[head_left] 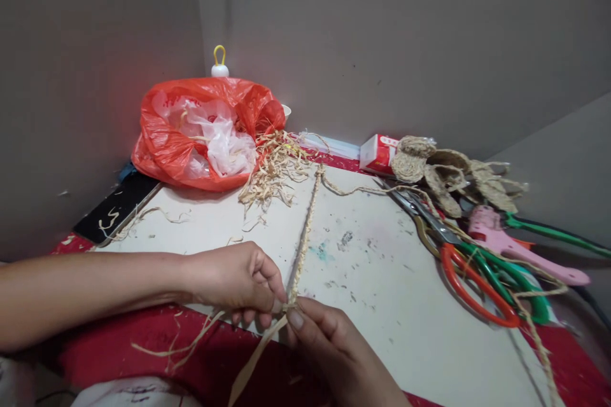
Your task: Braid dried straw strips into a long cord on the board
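A pale straw braid stretches from the far middle of the white board down to my two hands. My left hand pinches the near end of the braid between thumb and forefinger, its other fingers curled. Close against it on the right, my right hand grips the same end with thumb and fingers. A wide flat loose strand hangs from between the hands toward me. Thinner loose strands trail out under my left wrist. The exact crossing of strands at the fingertips is partly hidden.
A red plastic bag stands at the back left beside a heap of straw scraps. A dark flat slab lies left. Scissors with red handles, green-handled scissors, a pink glue gun and woven pieces crowd the right.
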### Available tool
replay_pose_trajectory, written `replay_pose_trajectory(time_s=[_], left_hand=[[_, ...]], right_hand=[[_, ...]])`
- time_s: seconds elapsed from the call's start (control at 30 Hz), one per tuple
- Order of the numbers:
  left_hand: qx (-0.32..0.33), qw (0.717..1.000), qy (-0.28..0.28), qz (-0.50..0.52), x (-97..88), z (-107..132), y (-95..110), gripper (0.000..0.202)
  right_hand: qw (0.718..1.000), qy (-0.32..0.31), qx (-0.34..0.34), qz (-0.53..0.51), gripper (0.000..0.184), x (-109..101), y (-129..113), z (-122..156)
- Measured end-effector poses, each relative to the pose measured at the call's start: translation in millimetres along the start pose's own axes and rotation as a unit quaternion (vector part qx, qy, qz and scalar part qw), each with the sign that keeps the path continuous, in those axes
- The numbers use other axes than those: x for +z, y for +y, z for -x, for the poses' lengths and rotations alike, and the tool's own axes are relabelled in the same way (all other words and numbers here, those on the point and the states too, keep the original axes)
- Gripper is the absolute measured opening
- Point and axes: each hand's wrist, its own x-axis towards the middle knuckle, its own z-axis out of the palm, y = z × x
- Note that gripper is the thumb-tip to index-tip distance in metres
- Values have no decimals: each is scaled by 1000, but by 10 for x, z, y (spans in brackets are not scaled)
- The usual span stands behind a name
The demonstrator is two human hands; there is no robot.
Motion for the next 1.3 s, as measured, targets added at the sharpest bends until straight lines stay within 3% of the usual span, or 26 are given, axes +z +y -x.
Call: replay_pose_trajectory(time_s=[0.23, 0.43, 0.53, 0.63, 0.8, 1.03, 1.3], left_hand=[[43, 988, 16, -144, 43, 50, 108, 9], [25, 968, 103, -229, 218, 96, 201, 3], [20, 968, 157, -194, 352, 126, 164, 5], [32, 961, 203, -184, 484, 181, 79, 2], [92, 896, 289, -325, 609, 234, -36, 5], [142, 792, 321, -499, 688, 220, -67, 10], [133, 766, 306, -550, 760, 257, -48, 16]], right_hand=[[992, 40, -41, 115, 43, -6, 35, -13], [974, 114, -99, 171, 35, 114, -26, -13], [975, 110, -131, 140, 35, 121, -8, -14], [990, 54, -125, 36, 38, 106, 50, -25], [988, -1, -63, -144, 42, 100, 124, -29], [982, -11, -79, -173, 39, 95, 154, -6], [977, 27, -78, -197, 44, 152, 141, 19]])
